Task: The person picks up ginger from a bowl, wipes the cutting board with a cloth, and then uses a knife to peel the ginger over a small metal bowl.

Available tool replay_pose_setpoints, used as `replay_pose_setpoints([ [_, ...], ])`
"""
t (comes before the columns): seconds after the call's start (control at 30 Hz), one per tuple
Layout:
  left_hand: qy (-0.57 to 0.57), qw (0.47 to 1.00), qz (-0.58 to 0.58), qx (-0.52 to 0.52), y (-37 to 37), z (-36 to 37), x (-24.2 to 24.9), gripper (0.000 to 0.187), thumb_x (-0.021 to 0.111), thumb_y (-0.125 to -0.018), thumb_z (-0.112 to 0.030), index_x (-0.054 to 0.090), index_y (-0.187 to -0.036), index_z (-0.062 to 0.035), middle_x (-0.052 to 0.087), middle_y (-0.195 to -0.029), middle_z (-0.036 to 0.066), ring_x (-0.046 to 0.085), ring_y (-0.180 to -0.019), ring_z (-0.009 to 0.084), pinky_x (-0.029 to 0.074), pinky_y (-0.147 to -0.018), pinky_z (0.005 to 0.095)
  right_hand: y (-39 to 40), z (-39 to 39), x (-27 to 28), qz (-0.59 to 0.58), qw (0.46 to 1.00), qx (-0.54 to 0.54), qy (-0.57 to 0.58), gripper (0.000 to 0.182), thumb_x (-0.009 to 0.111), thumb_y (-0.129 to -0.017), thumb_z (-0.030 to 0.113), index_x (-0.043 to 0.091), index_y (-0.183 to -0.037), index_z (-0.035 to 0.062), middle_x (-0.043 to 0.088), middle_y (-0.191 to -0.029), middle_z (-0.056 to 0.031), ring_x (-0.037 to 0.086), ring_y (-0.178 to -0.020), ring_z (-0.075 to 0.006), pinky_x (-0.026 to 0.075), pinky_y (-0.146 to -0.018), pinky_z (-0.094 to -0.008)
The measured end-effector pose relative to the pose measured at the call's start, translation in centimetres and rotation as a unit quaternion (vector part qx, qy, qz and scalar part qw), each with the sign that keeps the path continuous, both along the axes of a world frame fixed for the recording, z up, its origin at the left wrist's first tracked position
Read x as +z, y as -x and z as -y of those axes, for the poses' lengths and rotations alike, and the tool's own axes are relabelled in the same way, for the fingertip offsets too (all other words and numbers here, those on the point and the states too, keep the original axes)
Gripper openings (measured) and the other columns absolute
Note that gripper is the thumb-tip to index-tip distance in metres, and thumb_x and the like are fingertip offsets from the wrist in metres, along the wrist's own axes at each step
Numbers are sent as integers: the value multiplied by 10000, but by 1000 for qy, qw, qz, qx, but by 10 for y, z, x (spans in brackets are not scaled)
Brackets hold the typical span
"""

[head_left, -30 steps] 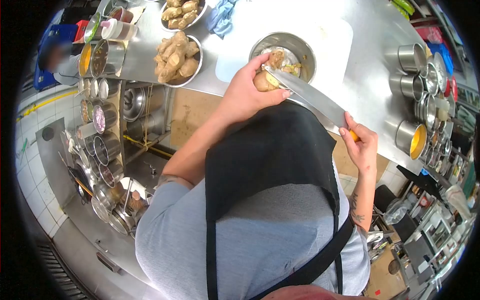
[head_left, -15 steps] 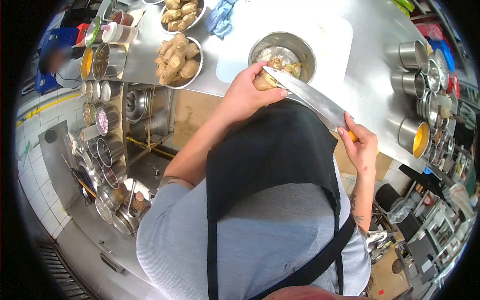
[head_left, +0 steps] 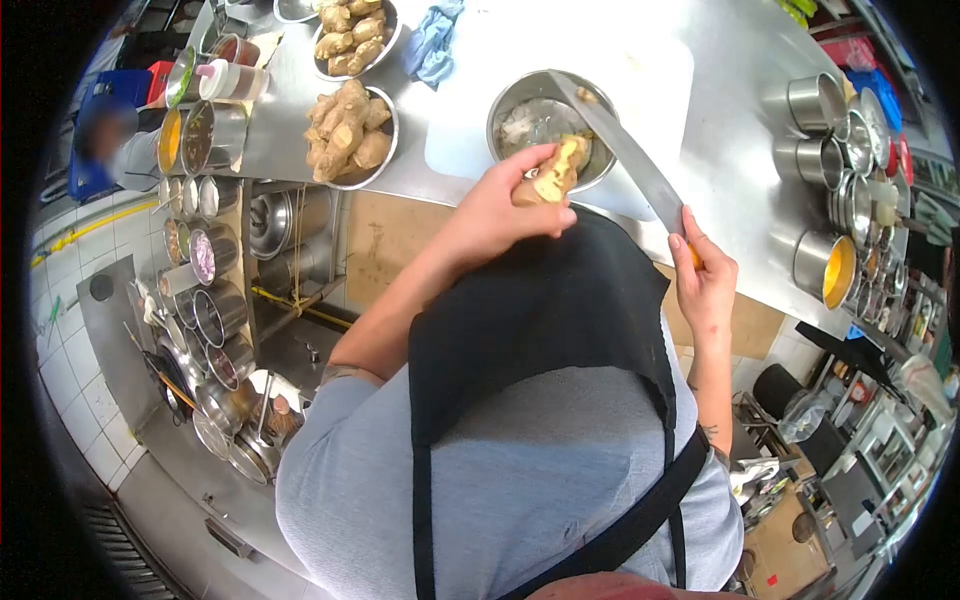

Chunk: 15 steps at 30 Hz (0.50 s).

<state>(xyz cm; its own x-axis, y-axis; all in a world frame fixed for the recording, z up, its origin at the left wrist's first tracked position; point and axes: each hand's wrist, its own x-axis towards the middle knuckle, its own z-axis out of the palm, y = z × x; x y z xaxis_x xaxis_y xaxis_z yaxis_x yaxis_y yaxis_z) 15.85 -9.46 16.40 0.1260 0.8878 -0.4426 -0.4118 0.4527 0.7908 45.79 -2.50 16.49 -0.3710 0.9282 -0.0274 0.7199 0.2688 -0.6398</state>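
My left hand is closed around a piece of ginger root, partly peeled with pale yellow patches, at the near rim of a steel pot. In my right hand is a large kitchen knife with a yellow-orange handle. Its blade slants over the pot's right side, apart from the ginger, with a small brown scrap near the tip. Some pale, shiny contents lie in the pot, which stands on a white cutting board.
Two bowls of ginger, a nearer one and a farther one, stand left of the board beside a blue cloth. Steel containers line the left and right sides. Another person is at the far left.
The knife has swung off the ginger to the pot's right side, its tip now farther away. My left hand has turned the ginger more upright, showing its peeled face.
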Motion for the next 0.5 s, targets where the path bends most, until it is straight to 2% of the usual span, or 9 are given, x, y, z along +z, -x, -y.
replay_pose_setpoints([
  [0.03, -7, 998, 62, 33, 2, -1, -2, 745, 692, -878, -88, 345, -1524, 47, 589, -1327, 179, 622, -1090, 222, 557, -862, 353, -2, -1, -2, -43, 999, -8, 26, 399, 739, -946, 228, 692, -1320, 96, 726, -814, -137, 666, -662, -190, 533, -694, -299],
  [0.13, -30, 961, 243, 128, 10, -4, -14, 627, 487, -997, -270, 336, -1541, 4, 547, -1413, 217, 633, -1080, 287, 570, -813, 412, -7, 2, 0, -47, 996, 27, 66, 433, 731, -951, 197, 657, -1360, 73, 745, -911, -162, 679, -721, -152, 522, -733, -267],
  [0.17, -3, 965, 236, 117, 12, -5, -14, 645, 370, -1015, -373, 314, -1556, -25, 528, -1448, 220, 623, -1093, 302, 561, -848, 425, -5, 1, 0, -51, 996, 52, 59, 450, 738, -943, 198, 650, -1366, 71, 738, -899, -152, 678, -717, -166, 526, -726, -276],
  [0.27, -53, 913, 402, 54, 11, -7, -27, 620, 372, -1034, -345, 289, -1570, -44, 519, -1460, 215, 604, -1161, 323, 546, -916, 473, 7, 0, 3, -55, 989, 131, 24, 513, 765, -910, 211, 629, -1384, 67, 708, -854, -120, 670, -701, -210, 535, -698, -308],
  [0.37, 45, 920, 370, 118, -13, -21, 8, 526, 373, -1095, -388, 403, -1486, -38, 596, -1360, 179, 632, -1157, 315, 548, -945, 469, 37, -11, 14, -61, 973, 219, -34, 589, 794, -869, 250, 607, -1400, 79, 661, -790, -91, 646, -675, -257, 532, -652, -353],
  [0.47, -29, 918, 387, 80, -16, -14, 7, 519, 305, -1120, -436, 422, -1466, -67, 617, -1311, 159, 631, -1176, 277, 529, -1007, 444, 62, -17, 25, -82, 960, 256, -76, 642, 808, -840, 296, 595, -1414, 101, 623, -743, -71, 630, -656, -272, 519, -615, -381],
  [0.5, -12, 928, 363, 87, -18, -15, 3, 535, 287, -1119, -451, 422, -1462, -63, 605, -1330, 158, 614, -1204, 278, 515, -1025, 445, 65, -18, 26, -83, 958, 263, -81, 658, 813, -833, 310, 591, -1419, 106, 624, -745, -68, 633, -659, -264, 517, -613, -379],
])
